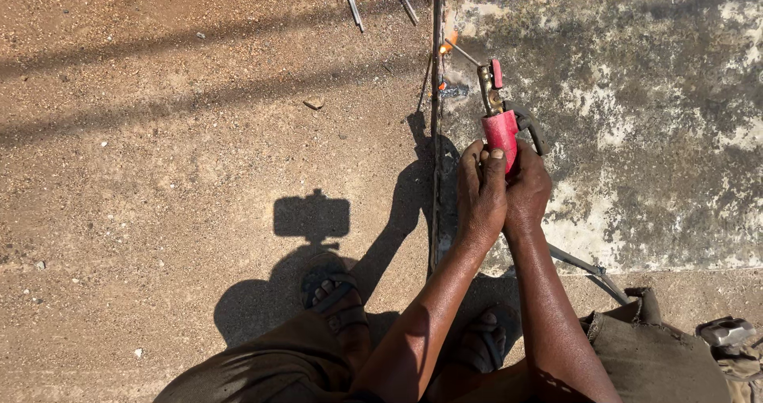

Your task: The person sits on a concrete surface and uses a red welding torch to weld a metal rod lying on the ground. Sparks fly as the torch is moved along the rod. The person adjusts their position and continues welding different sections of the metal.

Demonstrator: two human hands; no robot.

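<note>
Sandy ground beside a stained concrete slab, left hand and right hand both wrapped around a red welding holder at 12 o'clock, rod tip glowing orange against a thin metal bar.

No packages, labels, signs or screens

Across the sandy ground, the stained concrete slab and the metal pieces lying about, nothing packaged, labelled, signposted or screen-like can be made out in this view.

Harsh sun, hard shadows on ground; sharp focus, no blur.
</note>
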